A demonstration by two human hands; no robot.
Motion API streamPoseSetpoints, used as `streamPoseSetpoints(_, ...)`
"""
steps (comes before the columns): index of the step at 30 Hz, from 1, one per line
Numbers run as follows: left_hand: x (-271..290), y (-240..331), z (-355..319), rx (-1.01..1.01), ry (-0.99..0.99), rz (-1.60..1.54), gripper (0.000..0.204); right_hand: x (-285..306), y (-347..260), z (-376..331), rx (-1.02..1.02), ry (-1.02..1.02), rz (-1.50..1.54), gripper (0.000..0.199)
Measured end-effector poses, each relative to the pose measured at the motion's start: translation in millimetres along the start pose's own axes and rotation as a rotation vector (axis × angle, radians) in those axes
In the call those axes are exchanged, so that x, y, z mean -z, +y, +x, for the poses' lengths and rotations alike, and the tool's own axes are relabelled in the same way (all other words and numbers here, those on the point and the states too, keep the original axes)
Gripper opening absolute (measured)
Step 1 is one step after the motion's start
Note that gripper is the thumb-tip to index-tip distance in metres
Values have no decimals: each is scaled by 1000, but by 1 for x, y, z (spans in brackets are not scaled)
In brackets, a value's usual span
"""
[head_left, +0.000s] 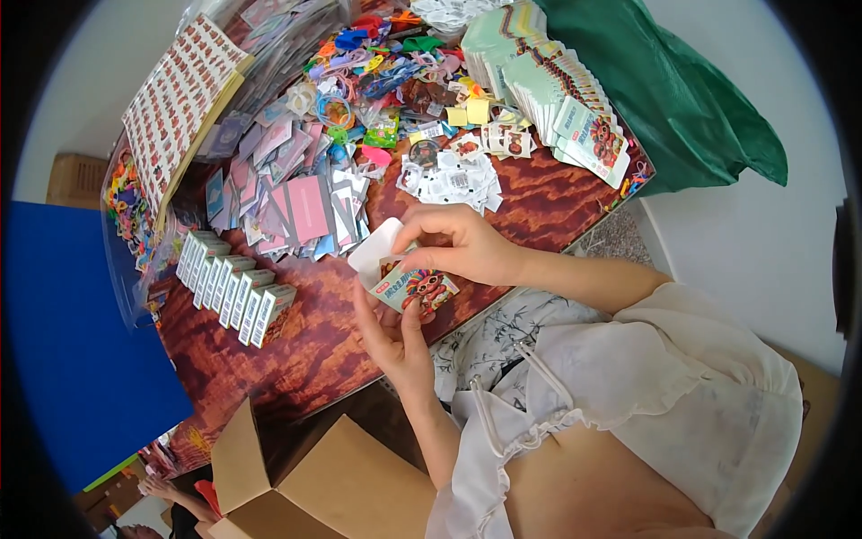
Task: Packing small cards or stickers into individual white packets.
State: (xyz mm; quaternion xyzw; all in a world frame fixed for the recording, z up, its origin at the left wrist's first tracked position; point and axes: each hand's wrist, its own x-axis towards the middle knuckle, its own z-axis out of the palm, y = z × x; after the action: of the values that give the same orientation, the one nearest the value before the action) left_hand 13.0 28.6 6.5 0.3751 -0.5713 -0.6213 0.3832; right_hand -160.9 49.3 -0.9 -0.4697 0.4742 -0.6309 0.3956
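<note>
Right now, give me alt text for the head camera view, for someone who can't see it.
A person's left hand holds a small printed box with its flap up, the right hand at its opening, over a reddish table. Similar boxes stand in a row at left; cards and colourful trinkets lie piled farther back.

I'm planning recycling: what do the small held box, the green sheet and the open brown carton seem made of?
Small box: printed paperboard, perhaps coated, with a thin, stiff white flap.
Green sheet: probably plastic film, possibly fabric; shiny, soft folds.
Brown carton: matt cardboard, likely corrugated; stiff, folded flaps.
</note>
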Motion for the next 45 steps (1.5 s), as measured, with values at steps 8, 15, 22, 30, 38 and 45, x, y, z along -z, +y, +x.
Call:
streamPoseSetpoints(8, 5, -1, 6, 75, -160, 28, 53, 5, -5, -10, -19, 49, -159, 16)
streamPoseSetpoints(15, 6, -5, 3, 74, -109, 44, 58, 16, -5, 0, -5, -116, -136, 11)
streamPoseSetpoints(22, 9, -5, 4, 133, -163, 174, 66, 14, -5, -1, -269, -73, -120, 12)
streamPoseSetpoints(30, 4, 3, 2, 203, -158, 149, 68, 28, 2, 5, -207, -235, -202, 7)
streamPoseSetpoints(38, 11, -9, 0, 150, -199, 199, 57, 27, -11, -5, 106, -324, -573, 8)
streamPoseSetpoints(45, 12, -1, 4, 121, -203, 200, 48, 15, 11, -15, 100, -135, -315, 15)
